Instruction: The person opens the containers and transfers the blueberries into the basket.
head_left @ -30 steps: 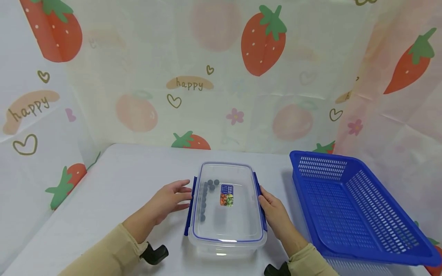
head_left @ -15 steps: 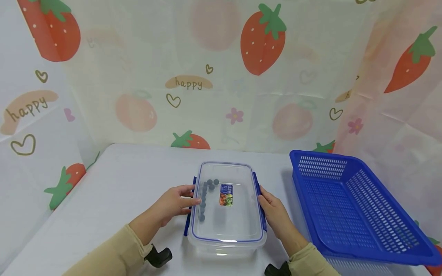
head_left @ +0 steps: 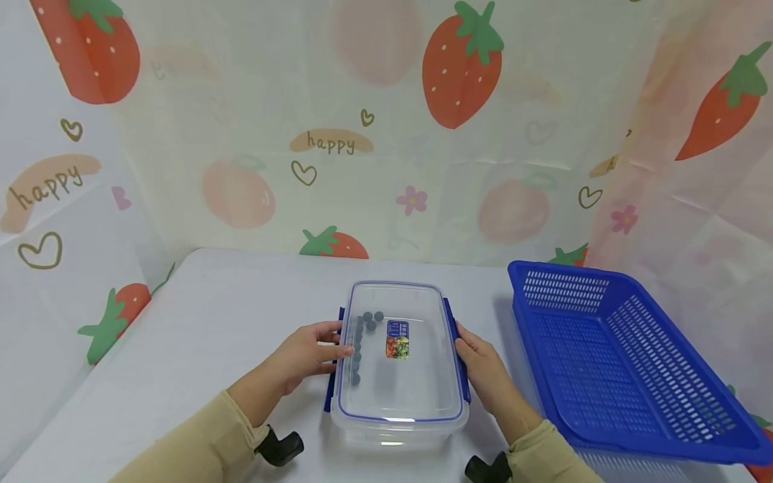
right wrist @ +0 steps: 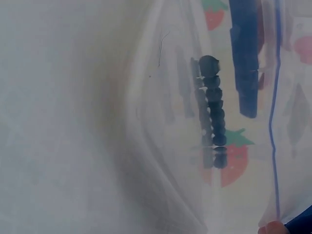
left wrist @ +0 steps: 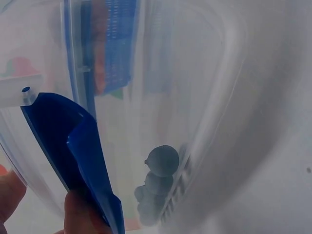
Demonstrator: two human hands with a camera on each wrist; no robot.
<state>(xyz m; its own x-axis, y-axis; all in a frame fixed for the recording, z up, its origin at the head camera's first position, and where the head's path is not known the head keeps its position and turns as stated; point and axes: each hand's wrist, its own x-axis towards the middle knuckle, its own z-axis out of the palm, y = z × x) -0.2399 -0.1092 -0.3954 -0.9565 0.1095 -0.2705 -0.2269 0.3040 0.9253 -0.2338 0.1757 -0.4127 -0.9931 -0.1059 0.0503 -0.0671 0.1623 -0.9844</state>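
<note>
A clear plastic food container (head_left: 423, 392) with a blue-edged lid stands on the table between both hands. Several small dark round balls, like blueberries, (head_left: 356, 365) lie inside along its left wall. My left hand (head_left: 292, 359) holds the left side, thumb over the lid's rim and fingers at the blue latch. That latch (left wrist: 92, 161) sticks out from the wall in the left wrist view, a fingertip (left wrist: 80, 212) against it. On the opposite side, my right hand (head_left: 486, 372) grips the edge by the right latch (head_left: 457, 349); its fingers are partly hidden.
A blue perforated plastic basket (head_left: 673, 409) stands to the right of the container, close to the right forearm. White cloth covers the table (head_left: 253, 288). A strawberry-printed curtain (head_left: 362, 80) closes off the back and sides.
My left hand has moved right to the container, and its thumb has come over the lid's rim. The right hand keeps its hold, and the container has stayed in place.
</note>
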